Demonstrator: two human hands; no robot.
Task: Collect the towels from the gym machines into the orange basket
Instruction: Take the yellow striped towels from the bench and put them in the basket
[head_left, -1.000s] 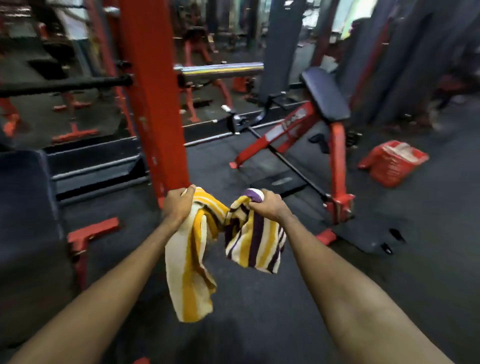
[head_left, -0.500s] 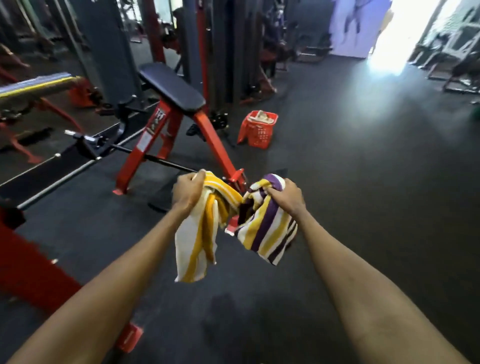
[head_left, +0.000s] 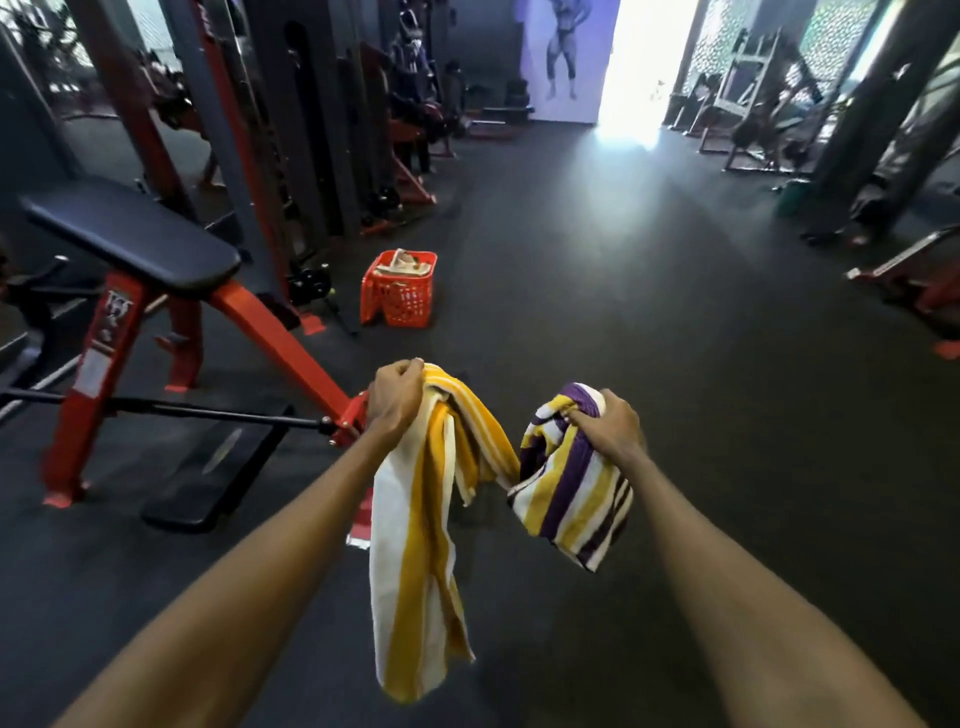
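Head view, looking forward and down. Dark rubber floor (head_left: 675, 364) spreads beneath and ahead of both hands; we judge its open lane to be the walking path to the drop point. One padded bench (head_left: 140, 239) on a red frame stands to the left of the left hand, and no towel shows on its pad. Two towels are carried, one per hand, which we judge lets both travel in a single trip. The yellow-and-white towel (head_left: 415, 571) hangs long and loose below the left hand, held at its top end so that the tail clears the floor. The purple-striped towel (head_left: 571, 499) is bunched into a short wad under the right hand. The two cloths touch between the hands; whether they are joined we cannot tell. One orange basket (head_left: 400, 304) stands upright on the floor ahead of the hands, slightly left of the left hand and well apart from both, with its mouth open upward to receive a drop. At least one pale cloth (head_left: 402, 266) lies inside; the exact count is unclear. Two hands: the left hand (head_left: 395, 400) has its fingers curled round the yellow towel's top, and the right hand (head_left: 608, 431), knuckles up, clutches the purple bundle. We judge this to be the carry step, with neither held towel yet delivered.
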